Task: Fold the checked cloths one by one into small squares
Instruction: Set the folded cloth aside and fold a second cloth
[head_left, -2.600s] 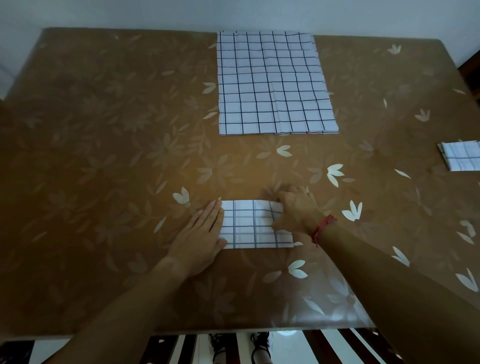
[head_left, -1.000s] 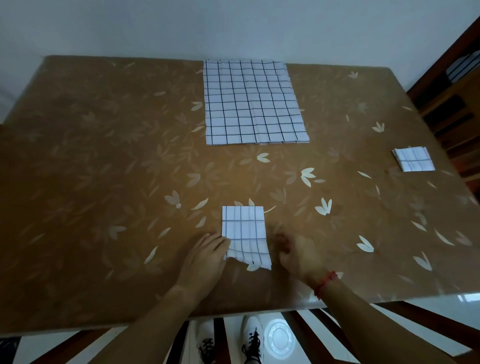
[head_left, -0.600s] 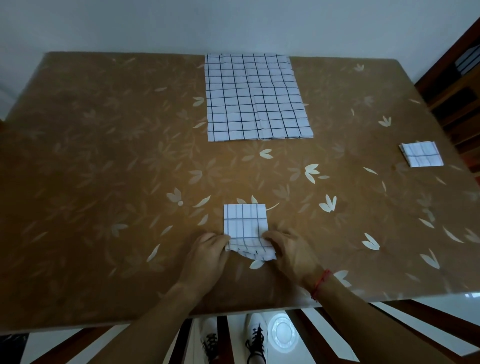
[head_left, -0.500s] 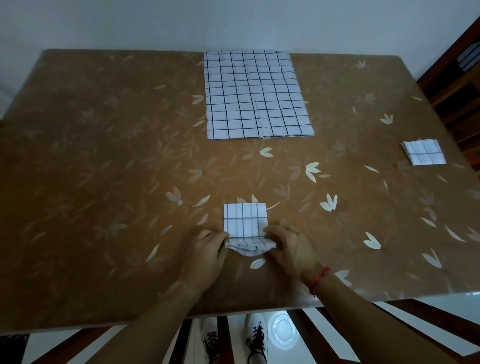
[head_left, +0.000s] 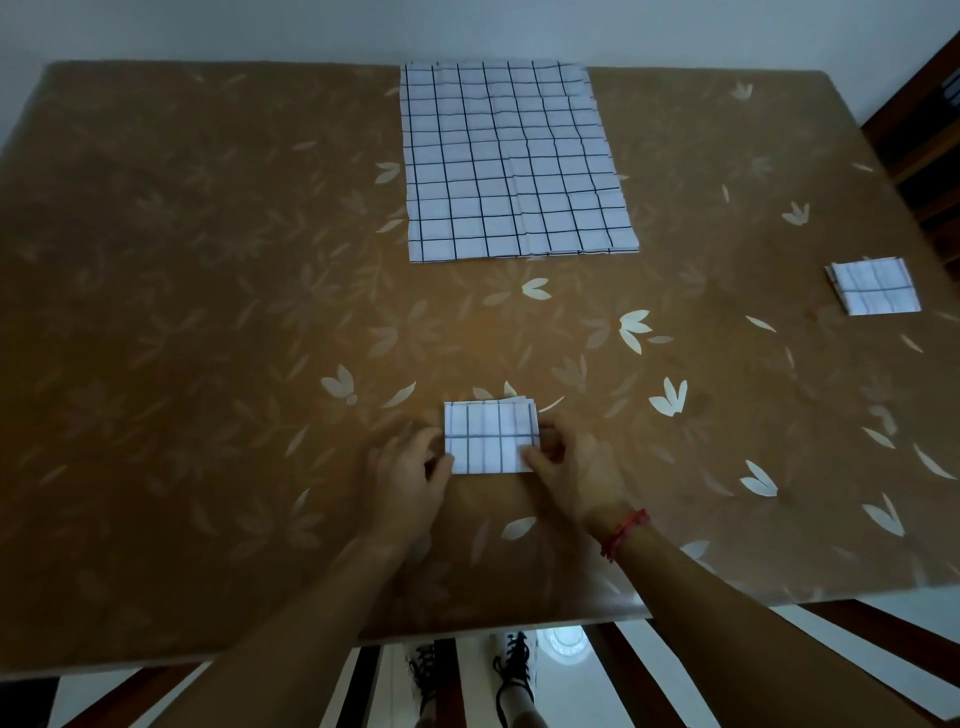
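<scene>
Pinching cloth (head_left: 491, 439), apparently: left hand (head_left: 402, 480); right hand (head_left: 576, 475).

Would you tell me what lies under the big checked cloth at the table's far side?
More cloth edges peek out along the right and near sides of the big cloth, so layers lie beneath it on the table. Their number is hidden.

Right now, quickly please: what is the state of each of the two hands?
Left hand: closed, pinching the left edge of the small folded cloth.
Right hand: closed, pinching the right edge of the same cloth.
</scene>
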